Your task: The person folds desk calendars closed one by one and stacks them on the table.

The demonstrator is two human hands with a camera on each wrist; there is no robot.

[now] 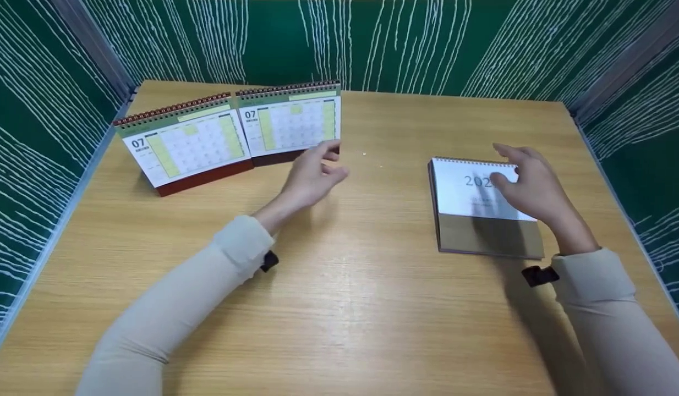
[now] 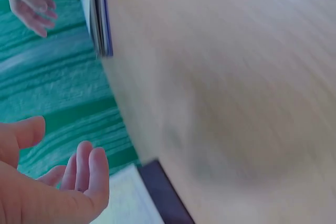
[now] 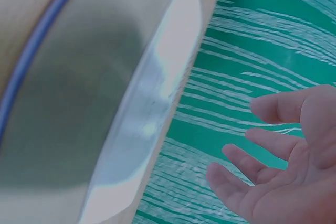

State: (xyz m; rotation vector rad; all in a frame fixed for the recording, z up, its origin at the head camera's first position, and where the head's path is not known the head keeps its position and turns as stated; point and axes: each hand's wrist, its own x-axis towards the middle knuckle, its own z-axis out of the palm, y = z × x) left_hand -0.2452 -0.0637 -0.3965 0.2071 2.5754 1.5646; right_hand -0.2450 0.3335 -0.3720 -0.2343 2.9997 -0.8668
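Two desk calendars stand side by side at the back left of the table, a left one [image 1: 191, 146] and a right one [image 1: 290, 124], both showing 07. My left hand [image 1: 312, 176] is in front of the right calendar's lower right corner, its fingers loosely bent and holding nothing. On the right side a closed desk calendar [image 1: 463, 192] lies flat, with a white cover and a brown lower band. My right hand [image 1: 529, 184] hovers over this calendar's right part, fingers spread and nothing in them. In the right wrist view that hand [image 3: 278, 166] appears apart from the calendar's cover [image 3: 152, 108].
The wooden table [image 1: 345, 308] has green walls [image 1: 405, 49] with white streaks behind it and at both sides. Small white specks lie near the table's middle. Black straps show at both cuffs.
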